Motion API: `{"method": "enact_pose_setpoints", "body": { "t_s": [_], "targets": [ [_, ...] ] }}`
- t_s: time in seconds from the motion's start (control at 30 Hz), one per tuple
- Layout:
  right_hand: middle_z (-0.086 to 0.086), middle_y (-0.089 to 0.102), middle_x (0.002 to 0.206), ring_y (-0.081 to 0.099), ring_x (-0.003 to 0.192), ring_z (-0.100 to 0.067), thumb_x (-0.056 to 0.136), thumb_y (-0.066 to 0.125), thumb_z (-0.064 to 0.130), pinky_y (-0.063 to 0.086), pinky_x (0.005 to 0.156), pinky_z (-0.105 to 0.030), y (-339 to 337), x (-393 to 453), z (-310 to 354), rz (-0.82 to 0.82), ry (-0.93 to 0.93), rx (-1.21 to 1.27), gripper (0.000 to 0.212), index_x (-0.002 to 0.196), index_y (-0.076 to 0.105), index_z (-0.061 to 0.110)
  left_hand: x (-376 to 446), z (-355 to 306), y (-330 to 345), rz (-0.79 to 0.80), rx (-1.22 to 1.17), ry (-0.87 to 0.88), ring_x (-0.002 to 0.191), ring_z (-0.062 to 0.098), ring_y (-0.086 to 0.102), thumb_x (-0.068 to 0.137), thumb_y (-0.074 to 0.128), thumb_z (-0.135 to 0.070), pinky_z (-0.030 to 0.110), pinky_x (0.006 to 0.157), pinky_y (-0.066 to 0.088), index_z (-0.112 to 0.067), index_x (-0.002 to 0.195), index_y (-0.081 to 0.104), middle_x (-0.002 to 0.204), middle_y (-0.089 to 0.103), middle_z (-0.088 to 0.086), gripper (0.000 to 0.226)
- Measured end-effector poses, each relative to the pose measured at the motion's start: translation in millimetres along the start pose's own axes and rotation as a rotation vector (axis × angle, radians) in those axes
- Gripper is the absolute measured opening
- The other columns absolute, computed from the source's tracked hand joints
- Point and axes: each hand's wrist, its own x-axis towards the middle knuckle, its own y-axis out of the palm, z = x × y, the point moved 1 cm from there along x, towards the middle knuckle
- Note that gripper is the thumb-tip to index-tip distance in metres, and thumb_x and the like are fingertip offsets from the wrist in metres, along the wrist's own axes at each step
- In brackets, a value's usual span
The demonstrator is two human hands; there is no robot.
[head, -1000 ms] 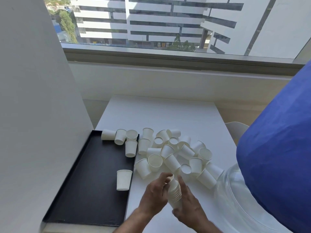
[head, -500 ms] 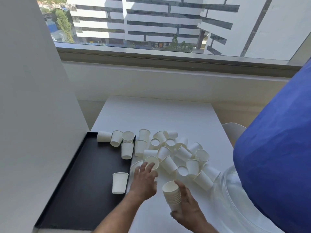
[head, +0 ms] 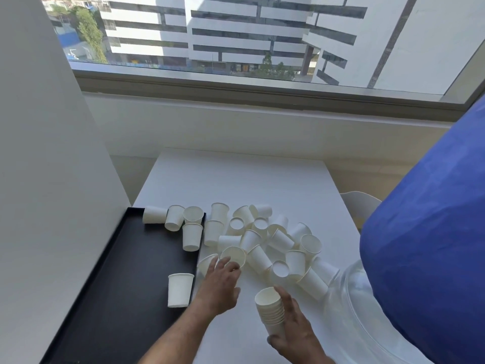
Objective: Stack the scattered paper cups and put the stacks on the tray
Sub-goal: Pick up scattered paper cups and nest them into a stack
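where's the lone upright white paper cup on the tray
In the head view the upright white paper cup stands near the right edge of the black rectangular tray, lower left of centre, just left of the left hand.

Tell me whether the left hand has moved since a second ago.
Yes. The left hand left the stack of white paper cups and reached forward toward the pile.

Black tray (head: 110,271) cut off at the bottom edge, at 7 o'clock, blue-covered water bottle (head: 430,258) cropped at 3 o'clock (clear base too), left hand (head: 219,286) fingertips hiding a cup's (head: 233,254) lower rim, both forearms cut off below.
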Motion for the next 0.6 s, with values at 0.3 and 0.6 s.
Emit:
{"method": "enact_pose_setpoints", "body": {
  "t_s": [0.3, 0.6],
  "targets": [
    [0.015, 0.037, 0.137, 0.061, 0.099, -0.023, 0.062, 0.065, 0.031, 0.054, 0.080, -0.035, 6.7, 9.2, 10.2, 0.020, 0.034, -0.051, 0.113, 0.139, -0.012, 0.062, -17.7, -39.2, -29.0, -0.566, -0.408, 0.096, 0.076, 0.017, 0.065, 0.076, 0.070, 0.006, 0.026, 0.059, 0.054, -0.014, 0.084, 0.072, 0.090, 0.069, -0.003, 0.021],
    [0.010, 0.040, 0.148, 0.065, 0.097, -0.028, 0.063, 0.068, 0.023, 0.052, 0.071, -0.036, 6.3, 18.1, 21.9, -0.022, -0.017, -0.036, 0.128, 0.141, -0.029, 0.052, -31.7, -47.3, -20.6, -0.430, -0.414, 0.245, 0.076, 0.021, 0.066, 0.089, 0.061, -0.002, 0.034, 0.060, 0.053, -0.017, 0.115, 0.058, 0.098, 0.072, -0.001, 0.030]
  ]
}}
